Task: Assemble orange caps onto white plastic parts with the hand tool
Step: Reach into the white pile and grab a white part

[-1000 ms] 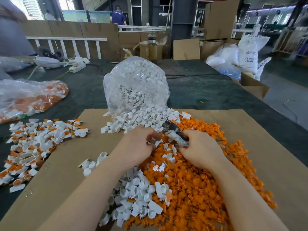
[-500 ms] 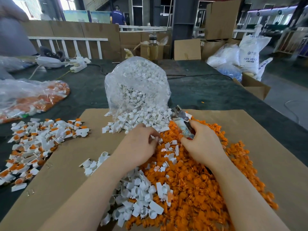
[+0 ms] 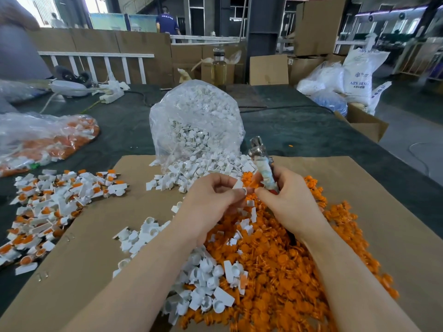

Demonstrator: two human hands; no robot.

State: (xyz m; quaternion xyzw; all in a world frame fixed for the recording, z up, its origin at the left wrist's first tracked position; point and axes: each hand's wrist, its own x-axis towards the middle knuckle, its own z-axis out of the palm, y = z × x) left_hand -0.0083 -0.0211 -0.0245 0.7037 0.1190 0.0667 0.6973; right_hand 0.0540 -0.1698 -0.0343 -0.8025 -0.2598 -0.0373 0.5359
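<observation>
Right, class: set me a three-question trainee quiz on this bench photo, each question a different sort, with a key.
1. True or false: the right hand holds the hand tool.
2. The left hand pinches: A) a white part B) a bottle C) a cable.
3. Fill in: the finished pieces lie on the person's ___ side.

Key: 1 true; 2 A; 3 left.

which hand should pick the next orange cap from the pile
Left. The right hand is wrapped round the hand tool, while the left hand only pinches a white part, right above the orange caps.
</observation>
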